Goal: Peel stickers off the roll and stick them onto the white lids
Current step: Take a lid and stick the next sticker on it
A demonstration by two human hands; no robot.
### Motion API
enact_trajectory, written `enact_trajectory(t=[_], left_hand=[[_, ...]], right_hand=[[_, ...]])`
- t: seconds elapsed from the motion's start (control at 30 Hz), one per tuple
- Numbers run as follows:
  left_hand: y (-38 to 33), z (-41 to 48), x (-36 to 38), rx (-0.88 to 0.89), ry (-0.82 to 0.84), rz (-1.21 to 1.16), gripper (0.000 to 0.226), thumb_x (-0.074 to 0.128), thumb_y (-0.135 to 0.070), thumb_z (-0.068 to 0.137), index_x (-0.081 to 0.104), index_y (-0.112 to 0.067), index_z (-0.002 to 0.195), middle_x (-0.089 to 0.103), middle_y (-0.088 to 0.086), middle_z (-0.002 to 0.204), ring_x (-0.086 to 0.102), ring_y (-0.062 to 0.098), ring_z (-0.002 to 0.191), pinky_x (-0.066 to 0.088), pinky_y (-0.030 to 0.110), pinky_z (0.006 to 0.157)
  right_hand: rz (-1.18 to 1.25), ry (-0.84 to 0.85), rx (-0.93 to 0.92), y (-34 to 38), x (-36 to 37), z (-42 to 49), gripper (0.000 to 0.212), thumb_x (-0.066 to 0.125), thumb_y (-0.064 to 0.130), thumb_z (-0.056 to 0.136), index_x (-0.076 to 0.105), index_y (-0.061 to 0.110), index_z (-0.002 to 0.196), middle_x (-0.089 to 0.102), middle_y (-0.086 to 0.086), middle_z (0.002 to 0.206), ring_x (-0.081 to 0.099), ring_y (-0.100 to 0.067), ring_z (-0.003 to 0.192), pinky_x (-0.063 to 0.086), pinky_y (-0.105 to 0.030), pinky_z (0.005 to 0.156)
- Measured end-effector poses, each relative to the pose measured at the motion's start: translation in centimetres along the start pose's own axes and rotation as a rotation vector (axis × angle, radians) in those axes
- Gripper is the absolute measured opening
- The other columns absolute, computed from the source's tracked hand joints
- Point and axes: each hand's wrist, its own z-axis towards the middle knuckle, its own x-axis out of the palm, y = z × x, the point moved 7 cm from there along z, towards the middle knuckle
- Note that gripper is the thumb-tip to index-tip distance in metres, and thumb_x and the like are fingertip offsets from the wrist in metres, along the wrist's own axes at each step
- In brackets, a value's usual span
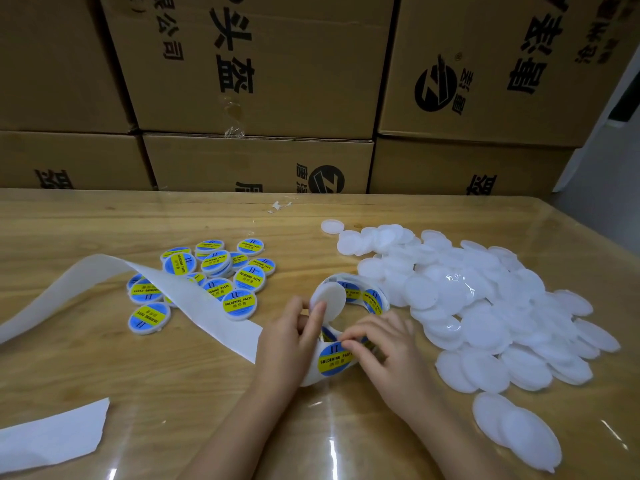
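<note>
A loose sticker roll [360, 296] curls on the table in front of me, with round blue and yellow "soldering paste" stickers on its backing. My left hand [294, 337] pinches one bare white lid [329, 301] upright and also holds the strip. My right hand [384, 348] has its fingertips on the upper edge of the nearest sticker [334, 358]. A big heap of bare white lids [485, 306] lies to the right. Several labelled lids [214, 282] lie to the left.
Spent white backing strip [156, 289] trails left across the wooden table [173, 393]. A torn piece of backing [52, 438] lies at the lower left. Stacked cardboard boxes [259, 81] wall off the table's far side. Small paper scraps [280, 206] lie near the far edge.
</note>
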Motion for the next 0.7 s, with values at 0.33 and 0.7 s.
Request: enact_trajectory(t=[0.33, 0.7], left_hand=[[0.3, -0.4, 0.9, -0.079, 0.056, -0.129, 0.014, 0.053, -0.043, 0.089, 0.056, -0.030, 0.083, 0.065, -0.007, 0.057, 0.060, 0.014, 0.056, 0.050, 0.043, 0.065], [0.3, -0.5, 1.3, -0.011, 0.101, -0.067, 0.016, 0.055, -0.033, 0.092, 0.051, -0.024, 0.080, 0.054, -0.016, 0.045, 0.045, 0.002, 0.043, 0.033, 0.021, 0.051]], right_hand=[[0.091, 0.045, -0.118, 1.0, 0.3, -0.1, 0.004, 0.066, 0.013, 0.082, 0.069, 0.015, 0.084, 0.064, 0.012, 0.083, 0.055, -0.006, 0.082, 0.043, -0.026, 0.078], [0.223, 0.090, -0.107, 1.3, 1.0, -0.4, 0.009, 0.061, 0.017, 0.086, 0.070, 0.015, 0.088, 0.064, 0.014, 0.087, 0.058, -0.013, 0.084, 0.047, -0.033, 0.076]])
